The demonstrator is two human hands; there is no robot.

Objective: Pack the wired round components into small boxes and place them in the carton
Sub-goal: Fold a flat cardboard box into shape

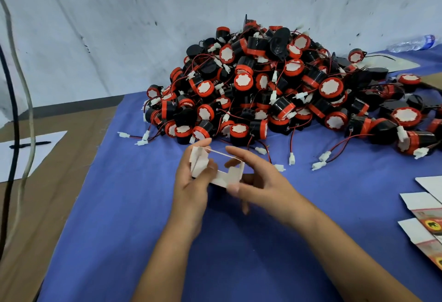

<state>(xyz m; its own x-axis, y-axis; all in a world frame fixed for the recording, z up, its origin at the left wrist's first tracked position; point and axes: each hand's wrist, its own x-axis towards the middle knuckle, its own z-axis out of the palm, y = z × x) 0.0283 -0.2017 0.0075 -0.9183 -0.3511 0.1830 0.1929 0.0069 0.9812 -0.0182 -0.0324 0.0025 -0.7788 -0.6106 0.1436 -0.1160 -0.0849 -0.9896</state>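
Observation:
A big heap of black-and-red round components [275, 91] with red-black wires and white plugs lies at the back of the blue cloth [134, 206]. In front of the heap, both my hands hold a small white cardboard box [222, 177], partly unfolded with its flaps open. My left hand [191, 182] grips its left end, fingers curled around the flaps. My right hand [258, 182] pinches its right side between thumb and fingers. No carton is in view.
Flat, unfolded small boxes [423, 210] with red printing lie at the right edge. A white sheet with a black pen [30, 145] rests on brown cardboard at the left, crossed by hanging cables [14, 110]. A plastic bottle [411, 43] lies far right.

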